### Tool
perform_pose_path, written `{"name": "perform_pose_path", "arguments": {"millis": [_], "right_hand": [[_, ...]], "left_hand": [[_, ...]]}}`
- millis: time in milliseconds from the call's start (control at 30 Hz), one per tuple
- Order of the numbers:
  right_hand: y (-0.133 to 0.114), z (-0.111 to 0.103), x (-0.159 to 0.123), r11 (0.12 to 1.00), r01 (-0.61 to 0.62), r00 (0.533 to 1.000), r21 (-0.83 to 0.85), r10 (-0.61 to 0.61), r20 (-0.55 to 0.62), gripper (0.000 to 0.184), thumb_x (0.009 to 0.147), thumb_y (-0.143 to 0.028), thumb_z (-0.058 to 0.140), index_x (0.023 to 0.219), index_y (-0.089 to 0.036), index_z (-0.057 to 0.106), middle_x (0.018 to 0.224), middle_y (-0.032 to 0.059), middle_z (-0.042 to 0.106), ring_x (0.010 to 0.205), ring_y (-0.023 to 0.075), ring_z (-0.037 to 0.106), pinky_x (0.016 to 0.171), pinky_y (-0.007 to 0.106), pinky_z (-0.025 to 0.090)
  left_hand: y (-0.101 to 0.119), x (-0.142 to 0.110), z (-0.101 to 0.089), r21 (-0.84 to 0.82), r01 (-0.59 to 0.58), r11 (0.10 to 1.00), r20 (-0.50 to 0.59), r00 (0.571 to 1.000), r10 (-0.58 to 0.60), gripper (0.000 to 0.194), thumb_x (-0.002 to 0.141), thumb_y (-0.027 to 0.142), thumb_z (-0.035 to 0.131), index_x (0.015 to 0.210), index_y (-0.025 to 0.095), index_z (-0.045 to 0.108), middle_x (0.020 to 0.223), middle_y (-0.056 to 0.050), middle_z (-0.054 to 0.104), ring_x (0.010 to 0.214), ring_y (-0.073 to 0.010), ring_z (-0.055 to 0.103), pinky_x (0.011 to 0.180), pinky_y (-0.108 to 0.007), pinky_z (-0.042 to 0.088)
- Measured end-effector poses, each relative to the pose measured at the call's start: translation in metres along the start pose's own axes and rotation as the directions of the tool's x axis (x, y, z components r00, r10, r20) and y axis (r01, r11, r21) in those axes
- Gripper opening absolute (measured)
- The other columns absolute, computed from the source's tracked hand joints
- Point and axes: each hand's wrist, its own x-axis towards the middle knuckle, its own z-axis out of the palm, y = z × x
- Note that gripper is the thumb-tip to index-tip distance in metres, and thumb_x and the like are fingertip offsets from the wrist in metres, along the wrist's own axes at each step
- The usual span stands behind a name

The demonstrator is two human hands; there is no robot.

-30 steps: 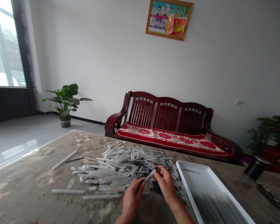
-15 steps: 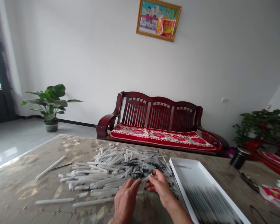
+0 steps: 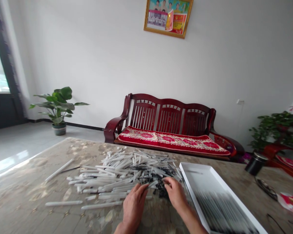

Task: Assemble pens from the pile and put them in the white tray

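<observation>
A big loose heap of whitish, pen-like tubes (image 3: 117, 187) lies on the table in front of me. Small black pieces (image 3: 162, 191) are gathered at its near right side. My left hand (image 3: 134, 199) is closed in a pinch on one whitish pen-like tube (image 3: 153, 184), which points right from my fingertips. Just right of it, my right hand (image 3: 175, 192) hovers over the black pieces, thumb and forefinger pressed together. Whatever it holds is too small to make out. The hands are a short gap apart.
A white shallow box (image 3: 194, 203) right of my hands holds many thin dark sticks, blurred. A black cylinder (image 3: 256, 164) and a dark cable (image 3: 266, 188) lie beyond it. The patterned table (image 3: 68, 219) ends before a red wooden bench (image 3: 146, 112).
My right hand has moved away from the left one, off the tube's end. The left hand keeps its pinch. The whole view has shifted slightly.
</observation>
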Motion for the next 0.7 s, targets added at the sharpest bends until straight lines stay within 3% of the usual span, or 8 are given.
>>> {"name": "perform_pose_path", "arguments": {"millis": [67,167,333,433,533,700], "right_hand": [[-0.001,0.004,-0.003,0.985,0.097,0.995,-0.145,-0.095,0.020,0.025,0.076,-0.015,0.052,0.087,-0.022,0.073,0.093,0.0062,0.073,0.093,0.0227,0.067,0.086,0.033,0.049],[-0.007,0.012,-0.005,0.953,0.158,0.987,-0.259,-0.141,0.081,0.027,0.079,-0.012,0.053,0.090,-0.024,0.074,0.095,0.0035,0.072,0.094,0.0197,0.066,0.085,0.027,0.046],[-0.018,0.023,0.006,0.893,0.102,0.994,-0.439,-0.081,0.067,0.027,0.083,-0.013,0.054,0.096,-0.025,0.073,0.099,0.0023,0.070,0.098,0.0179,0.065,0.084,0.023,0.044],[-0.025,0.024,0.017,0.794,0.163,0.983,-0.586,-0.077,0.169,0.026,0.083,-0.014,0.055,0.097,-0.027,0.074,0.101,0.0021,0.070,0.102,0.0193,0.062,0.083,0.024,0.044],[-0.032,0.024,0.025,0.721,0.247,0.958,-0.647,-0.080,0.275,0.024,0.083,-0.014,0.056,0.091,-0.027,0.075,0.098,0.0028,0.070,0.102,0.0207,0.062,0.081,0.025,0.044],[-0.039,0.026,0.026,0.684,0.284,0.945,-0.672,-0.081,0.317,0.024,0.079,-0.009,0.057,0.090,-0.022,0.073,0.099,0.0069,0.070,0.099,0.0224,0.062,0.080,0.028,0.044]], "left_hand": [[0.000,0.001,-0.001,-0.035,0.050,0.998,0.000,0.999,-0.050,0.028,0.091,0.028,0.047,0.106,0.030,0.071,0.094,-0.001,0.072,0.087,-0.0170,0.069,0.075,-0.025,0.050],[-0.002,0.003,-0.001,-0.113,0.117,0.987,0.006,0.993,-0.117,0.028,0.090,0.030,0.047,0.105,0.028,0.070,0.096,-0.002,0.072,0.089,-0.0180,0.069,0.078,-0.027,0.050],[-0.006,0.007,-0.002,-0.270,0.195,0.943,-0.047,0.975,-0.215,0.028,0.088,0.033,0.046,0.102,0.025,0.069,0.104,-0.004,0.074,0.096,-0.0194,0.069,0.083,-0.030,0.051],[-0.007,0.008,-0.004,-0.317,0.208,0.925,-0.088,0.965,-0.247,0.029,0.087,0.036,0.046,0.100,0.025,0.070,0.103,-0.004,0.075,0.096,-0.0201,0.069,0.083,-0.030,0.052],[-0.006,0.008,-0.004,-0.331,0.199,0.922,-0.105,0.964,-0.246,0.029,0.086,0.037,0.048,0.099,0.026,0.070,0.101,-0.004,0.075,0.094,-0.0204,0.070,0.081,-0.030,0.053],[-0.006,0.007,-0.002,-0.339,0.169,0.926,-0.120,0.968,-0.220,0.029,0.085,0.037,0.049,0.099,0.026,0.072,0.100,-0.004,0.075,0.093,-0.0205,0.070,0.081,-0.031,0.053]]}}
